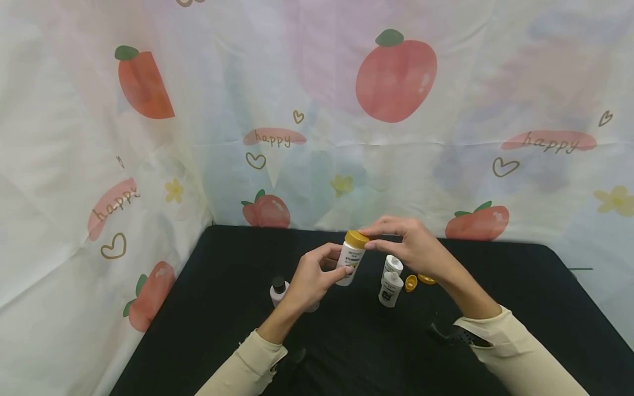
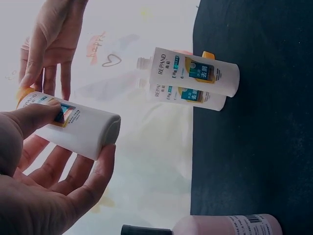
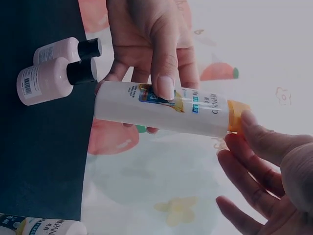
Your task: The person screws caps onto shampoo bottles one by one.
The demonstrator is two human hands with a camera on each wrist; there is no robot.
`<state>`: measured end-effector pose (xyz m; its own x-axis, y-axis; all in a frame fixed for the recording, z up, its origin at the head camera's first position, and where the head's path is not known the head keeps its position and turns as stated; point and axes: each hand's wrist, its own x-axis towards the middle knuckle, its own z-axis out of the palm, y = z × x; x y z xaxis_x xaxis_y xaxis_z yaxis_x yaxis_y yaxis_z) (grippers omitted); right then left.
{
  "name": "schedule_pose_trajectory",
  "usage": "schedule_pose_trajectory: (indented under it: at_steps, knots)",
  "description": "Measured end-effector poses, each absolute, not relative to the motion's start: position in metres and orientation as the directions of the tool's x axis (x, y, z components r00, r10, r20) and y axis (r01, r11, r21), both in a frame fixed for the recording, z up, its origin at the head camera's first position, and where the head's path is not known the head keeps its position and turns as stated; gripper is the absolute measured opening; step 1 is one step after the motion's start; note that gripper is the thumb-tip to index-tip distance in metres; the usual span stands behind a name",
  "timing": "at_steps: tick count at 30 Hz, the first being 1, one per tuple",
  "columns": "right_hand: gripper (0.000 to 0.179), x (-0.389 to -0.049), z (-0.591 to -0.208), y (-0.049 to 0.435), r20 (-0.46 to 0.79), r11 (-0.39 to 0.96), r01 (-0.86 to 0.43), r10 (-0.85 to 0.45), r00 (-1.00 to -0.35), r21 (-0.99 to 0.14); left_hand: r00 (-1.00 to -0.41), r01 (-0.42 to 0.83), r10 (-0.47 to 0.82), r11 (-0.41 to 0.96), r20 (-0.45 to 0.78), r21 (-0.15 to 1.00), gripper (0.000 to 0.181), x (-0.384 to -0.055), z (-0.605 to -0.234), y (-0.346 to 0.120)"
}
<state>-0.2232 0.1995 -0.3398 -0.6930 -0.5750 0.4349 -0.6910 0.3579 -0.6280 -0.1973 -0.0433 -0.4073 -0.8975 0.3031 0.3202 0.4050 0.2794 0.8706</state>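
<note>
In the head view, I have the left hand (image 1: 314, 278) curled round a white bottle (image 1: 349, 267), thumb in front, while the right hand (image 1: 413, 245) pinches its yellow-orange cap (image 1: 356, 239) between thumb and fingers. The bottle is held up, tilted, above the black table (image 1: 238, 341). Below the right fingers I see two bare-necked white bottles (image 1: 390, 290) standing near two loose yellow caps (image 1: 418, 281). A pink bottle (image 1: 278, 291) stands on the far side of the left hand from its fingertips.

Through the left wrist camera, I see the left thumb pressing the label side and the other fingers spread along the opposite side.

Through the right wrist camera, I see the right thumb and forefinger clamped on the cap, the remaining fingers apart and off it. Beyond the left fingers, two black-topped pink bottles show.
</note>
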Motion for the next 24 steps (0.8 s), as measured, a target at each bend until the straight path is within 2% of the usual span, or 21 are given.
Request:
schedule_pose_trajectory:
  at_steps: [7, 16, 24]
  knots:
    - [0.033, -0.226, -0.343, 0.199, 0.476, 0.358, -0.702, -0.541, -0.693, -0.615, -0.898, 0.396, 0.318, 0.288, 0.303, 0.872, 0.033, -0.196, -0.406, -0.043]
    - [0.044, -0.225, -0.347, 0.193, 0.459, 0.367, -0.693, -0.546, -0.701, -0.621, -0.890, 0.412, 0.327, 0.276, 0.319, 0.868, 0.034, -0.194, -0.404, -0.041]
    - [0.038, -0.222, -0.351, 0.187, 0.466, 0.414, -0.675, -0.501, -0.729, -0.611, -0.890, 0.412, 0.324, 0.274, 0.320, 0.869, 0.032, -0.194, -0.407, -0.042]
